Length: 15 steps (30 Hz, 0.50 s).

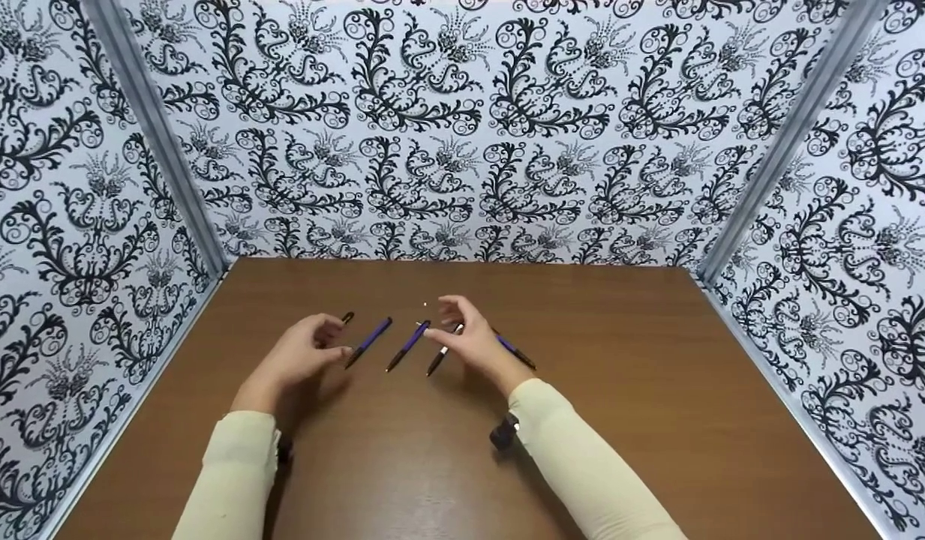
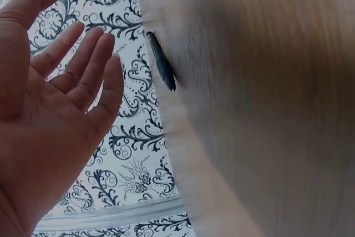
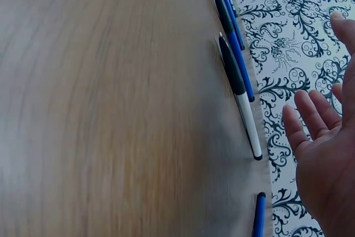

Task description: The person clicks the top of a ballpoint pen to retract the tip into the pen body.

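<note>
Closest in, the left sleeve (image 1: 229,480) and right sleeve (image 1: 593,469) angle over the brown tabletop (image 1: 402,465), with a small black device (image 1: 503,433) at the right wrist, presumably set there to face that palm's work. Next, both hands, neither holding anything. Left hand (image 1: 293,354): fingers loosely bent, thumb well apart, wide gap. Right hand (image 1: 473,343): same, thumb and fingers spread over the white pen (image 1: 439,355), likely raised so the pens aren't knocked. Five pens lie on the table in a loose row. From the left: dark pen (image 1: 348,317), mostly behind the left fingers; left blue pen (image 1: 369,343), its near end by the left thumb, can't tell from here if they touch; middle blue pen (image 1: 408,345), between the hands; then the white one, partly covered by the right hand; right blue pen (image 1: 516,350), just past that hand, far end hidden. The pens stand apart from each other, probably spaced so each can be reached singly. At the back, a patterned wall (image 1: 462,135) between two metal posts (image 1: 158,120), seemingly there to screen off the work area.
</note>
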{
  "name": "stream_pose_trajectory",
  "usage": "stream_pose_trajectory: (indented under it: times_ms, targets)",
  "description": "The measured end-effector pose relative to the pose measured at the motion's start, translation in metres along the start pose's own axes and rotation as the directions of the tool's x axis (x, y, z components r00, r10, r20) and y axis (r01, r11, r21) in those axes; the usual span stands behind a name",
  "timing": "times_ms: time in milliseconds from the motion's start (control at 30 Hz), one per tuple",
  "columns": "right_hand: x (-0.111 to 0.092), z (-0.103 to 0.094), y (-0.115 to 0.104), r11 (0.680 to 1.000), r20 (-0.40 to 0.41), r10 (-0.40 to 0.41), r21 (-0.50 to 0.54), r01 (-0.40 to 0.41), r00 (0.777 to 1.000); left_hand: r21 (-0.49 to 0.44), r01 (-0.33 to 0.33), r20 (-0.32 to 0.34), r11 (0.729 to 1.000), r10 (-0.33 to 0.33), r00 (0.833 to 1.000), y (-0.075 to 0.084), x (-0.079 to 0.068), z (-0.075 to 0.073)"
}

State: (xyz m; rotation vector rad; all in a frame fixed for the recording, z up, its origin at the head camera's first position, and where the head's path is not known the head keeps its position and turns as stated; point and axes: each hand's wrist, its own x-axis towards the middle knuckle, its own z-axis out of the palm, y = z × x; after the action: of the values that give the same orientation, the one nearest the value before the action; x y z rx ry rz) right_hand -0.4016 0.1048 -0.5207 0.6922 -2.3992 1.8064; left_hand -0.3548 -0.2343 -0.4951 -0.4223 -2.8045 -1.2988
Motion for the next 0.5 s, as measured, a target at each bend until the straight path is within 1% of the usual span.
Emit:
stream_pose_trajectory:
  times_ms: [133,233,333,500]
  targets:
    - [0.001,0.007,-0.004,1.000,0.010,0.019,-0.003,-0.019,1.000,-0.007,0.008,-0.003,1.000,-0.008,1.000,-0.003,-0.001,-0.003]
    - [0.004,0.013,-0.008,0.999,0.021,0.023,0.023,-0.024,1.000,-0.018,0.016,-0.013,1.000,-0.016,1.000,-0.007,-0.001,-0.005]
    - [0.008,0.020,-0.012,0.998,0.014,0.028,0.049,-0.029,1.000,-0.023,0.018,-0.008,1.000,-0.018,1.000,-0.010,-0.001,-0.006]
    - [0.015,0.028,-0.015,0.999,0.012,0.028,0.016,-0.028,1.000,-0.015,0.051,0.008,0.999,-0.051,0.999,-0.012,-0.003,-0.011]
